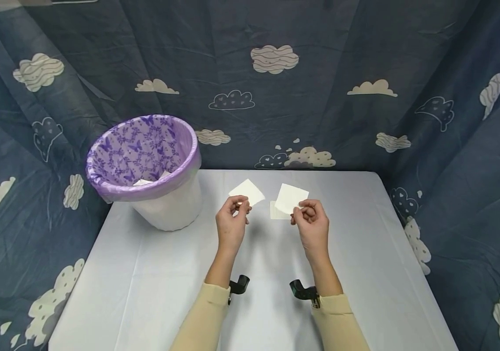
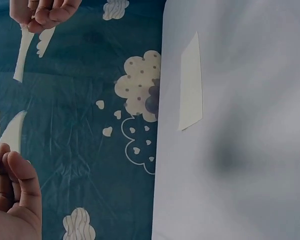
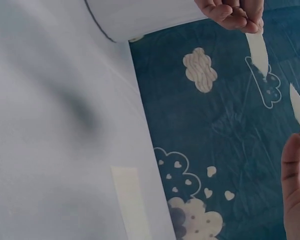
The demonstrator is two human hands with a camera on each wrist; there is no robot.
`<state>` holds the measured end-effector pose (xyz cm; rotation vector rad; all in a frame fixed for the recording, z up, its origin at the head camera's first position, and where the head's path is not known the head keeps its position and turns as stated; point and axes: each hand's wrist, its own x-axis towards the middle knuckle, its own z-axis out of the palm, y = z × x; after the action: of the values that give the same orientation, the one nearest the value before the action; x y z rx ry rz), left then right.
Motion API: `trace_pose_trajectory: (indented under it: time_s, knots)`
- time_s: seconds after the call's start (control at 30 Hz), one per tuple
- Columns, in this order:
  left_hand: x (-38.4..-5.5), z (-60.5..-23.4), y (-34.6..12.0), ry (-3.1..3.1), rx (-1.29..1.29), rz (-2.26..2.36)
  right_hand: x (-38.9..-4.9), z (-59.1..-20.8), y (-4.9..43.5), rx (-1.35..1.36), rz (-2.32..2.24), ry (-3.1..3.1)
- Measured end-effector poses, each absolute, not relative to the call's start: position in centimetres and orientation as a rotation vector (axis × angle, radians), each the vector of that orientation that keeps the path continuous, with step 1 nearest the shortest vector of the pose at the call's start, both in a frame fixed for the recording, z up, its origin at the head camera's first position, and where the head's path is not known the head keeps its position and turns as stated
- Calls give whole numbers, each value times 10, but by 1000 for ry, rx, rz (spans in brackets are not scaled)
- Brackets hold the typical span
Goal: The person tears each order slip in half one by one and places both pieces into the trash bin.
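Note:
My left hand pinches a small piece of white paper between thumb and fingers, above the table. A second white paper piece is pinched in my right hand, a short way to the right. The two pieces are apart from each other. Below and partly behind the right one, a pale paper piece lies flat on the table. In the left wrist view that flat paper shows in full, while both held pieces are seen nearly edge-on.
A white bin with a purple butterfly-patterned liner stands at the table's back left, with white paper scraps inside. A white cloth covers the table. Dark blue cloud-patterned curtains hang behind and at both sides.

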<state>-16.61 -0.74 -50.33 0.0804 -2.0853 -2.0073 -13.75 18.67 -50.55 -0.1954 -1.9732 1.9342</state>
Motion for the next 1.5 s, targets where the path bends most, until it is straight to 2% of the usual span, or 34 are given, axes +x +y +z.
trace_pose_trajectory:
  time_s: [0.47,1.0,1.17,1.5]
  knots:
    - [-167,-504,-10,-2026,59,-2009,-142,-505,181,-230,1859,-2064]
    - [-164,-494,-24,-1969,93,-1905,-153,-496,156,-115,1943,-1930]
    - [-166,-479,-37,-1869,45,-1841,-162,-483,137,-63,1929,-1934]
    - [-171,-427,-74,-1663,-49,-1522,-192,-443,88,136,1957,-1835]
